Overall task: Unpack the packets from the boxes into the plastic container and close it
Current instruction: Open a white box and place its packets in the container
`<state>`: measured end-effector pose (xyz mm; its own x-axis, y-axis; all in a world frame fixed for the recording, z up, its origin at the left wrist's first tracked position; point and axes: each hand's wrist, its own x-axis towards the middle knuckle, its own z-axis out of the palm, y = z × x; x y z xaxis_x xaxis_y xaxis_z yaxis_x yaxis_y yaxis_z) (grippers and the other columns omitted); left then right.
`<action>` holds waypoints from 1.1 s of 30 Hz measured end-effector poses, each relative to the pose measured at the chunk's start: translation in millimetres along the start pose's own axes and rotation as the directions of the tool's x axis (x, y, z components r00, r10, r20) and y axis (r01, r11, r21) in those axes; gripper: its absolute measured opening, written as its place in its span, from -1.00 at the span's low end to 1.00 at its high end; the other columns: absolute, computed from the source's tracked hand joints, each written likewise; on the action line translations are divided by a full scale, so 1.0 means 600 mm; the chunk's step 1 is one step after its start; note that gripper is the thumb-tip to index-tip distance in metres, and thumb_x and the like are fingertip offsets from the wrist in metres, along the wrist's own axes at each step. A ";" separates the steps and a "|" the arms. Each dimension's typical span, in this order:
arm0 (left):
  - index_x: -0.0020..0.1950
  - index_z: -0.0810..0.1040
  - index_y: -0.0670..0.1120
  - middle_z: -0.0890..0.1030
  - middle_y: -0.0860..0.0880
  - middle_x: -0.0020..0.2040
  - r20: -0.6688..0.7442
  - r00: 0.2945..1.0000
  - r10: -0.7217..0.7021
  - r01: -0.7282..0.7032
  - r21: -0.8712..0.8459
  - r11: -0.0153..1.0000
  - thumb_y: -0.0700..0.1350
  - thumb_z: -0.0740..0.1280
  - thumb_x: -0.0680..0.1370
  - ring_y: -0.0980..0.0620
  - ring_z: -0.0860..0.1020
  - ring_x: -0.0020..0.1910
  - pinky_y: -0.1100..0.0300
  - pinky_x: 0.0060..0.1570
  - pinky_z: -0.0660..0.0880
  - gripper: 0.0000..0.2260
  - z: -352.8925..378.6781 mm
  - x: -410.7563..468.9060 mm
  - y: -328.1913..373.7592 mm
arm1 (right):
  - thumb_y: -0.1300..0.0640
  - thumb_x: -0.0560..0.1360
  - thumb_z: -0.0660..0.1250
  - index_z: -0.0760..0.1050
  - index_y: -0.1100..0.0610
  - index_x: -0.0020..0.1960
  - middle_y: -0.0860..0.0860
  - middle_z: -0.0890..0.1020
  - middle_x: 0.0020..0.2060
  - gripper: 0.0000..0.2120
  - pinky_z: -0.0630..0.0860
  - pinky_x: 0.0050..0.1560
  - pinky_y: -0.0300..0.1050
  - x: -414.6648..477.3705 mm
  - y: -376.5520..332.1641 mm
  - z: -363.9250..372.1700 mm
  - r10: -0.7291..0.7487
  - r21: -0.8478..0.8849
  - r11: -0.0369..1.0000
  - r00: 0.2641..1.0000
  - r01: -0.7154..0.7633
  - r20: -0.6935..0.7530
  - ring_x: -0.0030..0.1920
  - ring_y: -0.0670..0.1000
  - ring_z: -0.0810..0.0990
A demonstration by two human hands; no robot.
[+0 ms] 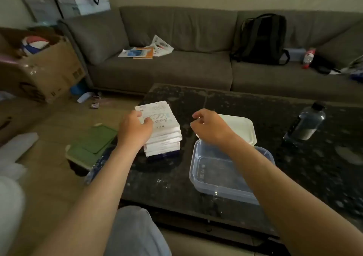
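A stack of several flat white boxes [164, 130] stands on the dark table, left of centre. My left hand [135, 129] rests on the stack's left side, thumb and fingers gripping the top box [159, 112]. To the right, a clear plastic container [220, 174] sits open with nothing inside. Its white lid [242, 128] lies flat just behind it. My right hand [211, 127] hovers between the stack and the lid, fingers loosely curled and apart, holding nothing.
A dark water bottle [306, 123] stands at the table's right. A green-lidded bin [92, 146] sits on the floor by the table's left edge. Behind the black stone table [235, 102] runs a grey sofa [176, 39] with a backpack [261, 39] and papers.
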<state>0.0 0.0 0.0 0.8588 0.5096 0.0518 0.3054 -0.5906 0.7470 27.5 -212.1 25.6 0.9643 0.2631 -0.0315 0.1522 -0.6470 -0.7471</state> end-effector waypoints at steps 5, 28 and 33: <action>0.28 0.57 -0.17 0.65 -0.11 0.23 0.092 0.987 -0.134 0.140 -0.058 0.988 0.06 0.32 0.68 -0.15 0.63 0.15 -0.08 0.14 0.61 -0.66 0.004 0.016 -0.024 | 0.15 0.61 0.23 0.51 0.15 0.18 0.07 0.60 -0.05 -0.81 0.47 -0.10 -0.19 0.050 -0.019 0.062 0.061 -0.105 0.993 0.997 -0.057 0.042 -0.03 0.07 0.58; 0.44 0.49 -0.16 0.59 -0.09 0.32 0.076 0.978 -0.197 0.211 -0.298 0.931 -0.16 0.49 0.58 -0.15 0.59 0.24 -0.07 0.24 0.60 -0.56 -0.010 -0.005 0.020 | 0.20 0.55 0.40 0.33 0.02 0.01 0.05 0.57 0.02 -0.75 0.68 -0.02 -0.04 0.054 -0.032 0.089 0.276 0.519 0.834 0.957 -0.190 -0.094 0.04 0.08 0.64; 0.37 0.46 -0.07 0.56 -0.05 0.32 0.067 0.997 -0.050 0.065 -0.258 0.964 -0.06 0.50 0.58 -0.09 0.60 0.21 0.07 0.05 0.63 -0.59 0.000 -0.080 0.064 | 0.28 0.53 0.41 0.36 0.07 0.17 0.07 0.58 0.02 -0.68 0.69 -0.19 -0.10 -0.019 -0.018 0.023 0.327 0.750 0.645 0.940 -0.146 -0.098 -0.04 0.05 0.67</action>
<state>-29.3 -47.1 26.0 0.8681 0.4955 -0.0296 0.2445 -0.3749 0.8942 11.6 -198.2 24.6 0.9775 -0.0344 -0.2082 -0.2049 0.0808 -0.9754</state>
